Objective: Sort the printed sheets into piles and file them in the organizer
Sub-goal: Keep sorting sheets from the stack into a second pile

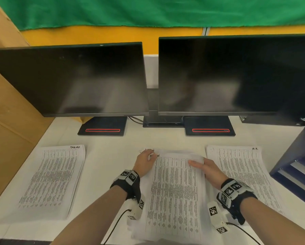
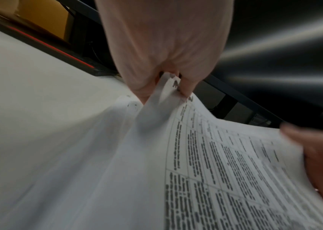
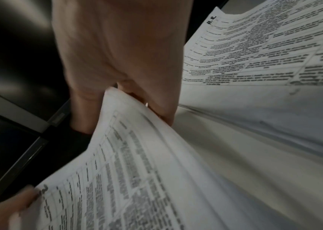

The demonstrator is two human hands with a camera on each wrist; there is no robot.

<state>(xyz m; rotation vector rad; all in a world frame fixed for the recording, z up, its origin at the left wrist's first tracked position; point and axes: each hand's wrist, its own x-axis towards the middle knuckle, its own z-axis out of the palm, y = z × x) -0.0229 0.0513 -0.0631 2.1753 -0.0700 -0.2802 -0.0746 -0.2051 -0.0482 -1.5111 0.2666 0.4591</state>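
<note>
1. Three lots of printed sheets lie along the front of the desk (image 1: 112,142); left pile (image 1: 52,179) nr the front-left corner, right pile (image 1: 243,175) toward the front-right, middle stack (image 1: 174,195) between them at the front edge, right under the person; prob the unsorted lot, kept central so either side pile is an easy reach.
2. Left hand (image 1: 144,163) is at the middle stack's far-left corner; fingers curled and pinched on the corner of a sheet or two, lifted off the rest; looks like peeling the top sheet free w/o dragging the ones below.
3. Right hand (image 1: 206,168) is at the stack's right edge nr its far corner; thumb lies over the top sheet, fingers tucked under the edge, so it's clamped on the paper; I'd say it bows the sheet up to break it loose.
4. Left and right piles each carry a handwritten mark at the top-right corner; likely the sorting labels; left one too blurred to read.
5. Organizer (image 1: 296,156) stands at the desk's right edge, just beside the right pile; slots face the piles; nothing filed from these piles yet that I can see.
6. Two dark monitors (image 1: 236,75) fill the back of the desk, so the paperwork stays up front.
</note>
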